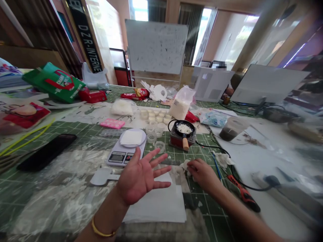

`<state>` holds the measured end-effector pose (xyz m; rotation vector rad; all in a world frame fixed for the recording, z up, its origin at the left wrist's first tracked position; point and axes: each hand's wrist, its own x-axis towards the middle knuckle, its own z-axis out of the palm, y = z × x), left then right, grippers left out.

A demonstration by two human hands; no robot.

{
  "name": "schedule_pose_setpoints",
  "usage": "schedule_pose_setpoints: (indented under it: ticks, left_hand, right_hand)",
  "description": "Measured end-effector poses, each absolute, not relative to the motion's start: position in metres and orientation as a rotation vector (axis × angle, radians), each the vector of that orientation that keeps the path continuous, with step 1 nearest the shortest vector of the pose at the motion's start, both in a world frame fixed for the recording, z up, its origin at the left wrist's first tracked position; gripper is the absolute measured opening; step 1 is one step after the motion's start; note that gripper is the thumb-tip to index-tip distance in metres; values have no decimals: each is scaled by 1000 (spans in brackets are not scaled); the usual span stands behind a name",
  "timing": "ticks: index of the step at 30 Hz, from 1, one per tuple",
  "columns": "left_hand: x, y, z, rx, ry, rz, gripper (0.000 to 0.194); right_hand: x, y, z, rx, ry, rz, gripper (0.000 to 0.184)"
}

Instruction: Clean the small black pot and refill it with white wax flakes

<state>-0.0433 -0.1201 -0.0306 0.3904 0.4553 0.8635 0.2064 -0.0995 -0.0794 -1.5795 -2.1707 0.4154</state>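
My left hand [141, 176] is open, palm up and fingers spread, over a stack of white paper [161, 205]. Nothing lies in it. My right hand [202, 173] pinches a crumpled white tissue [184, 165] on the green gridded tablecloth. Beyond my left hand stands a kitchen scale [118, 157] with a white square sheet [131, 137] on its plate. A white plastic scoop [100, 177] rests left of that hand, its handle end hidden. A small black pan [192, 131] holding white flakes [184, 128] sits on a little hot plate [174, 139], wooden handle towards me.
Several clear cups [152, 117] and a bag of white granules [179, 104] stand behind. At right lie a red and black tool [243, 193], a blue stick [216, 166], a power strip [285, 201] and a cord. A black phone [47, 151] lies at left.
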Motion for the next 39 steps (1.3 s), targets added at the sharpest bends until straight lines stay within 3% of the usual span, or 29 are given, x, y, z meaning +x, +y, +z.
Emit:
schedule_pose_setpoints:
  ticks: [4,7,11,16,21,24,29,36,39]
  left_hand:
    - [-19,-122,-43,329,541,855,66]
    - [-5,-125,-48,308,538,851,67]
    - [-12,-128,-45,310,519,844,68]
    - [-26,-128,-34,313,532,981,61]
    - [-15,-133,-27,313,495,920,69]
    - [-26,-134,-18,415,549,1010,70]
    - [-38,-123,-8,473,649,1051,49]
    - [-4,-89,-22,380,676,867,38]
    - [8,-69,-28,395,744,888,38]
  right_hand:
    - [193,-113,-67,-1290,-1977,404,18]
    - [175,-122,-71,-1006,-2224,507,33]
    - [179,-119,-82,-971,-2335,614,36]
    - [198,-124,-72,-1129,-2063,376,39]
    - [186,-132,-71,-674,-2427,452,50]
    - [202,-120,-77,-872,-2424,527,49]
    - [240,-109,-73,-1186,-2336,513,23]
    - [275,-88,-46,-1738,-1905,398,27]
    - [284,-63,-49,-1811,-1719,541,28]
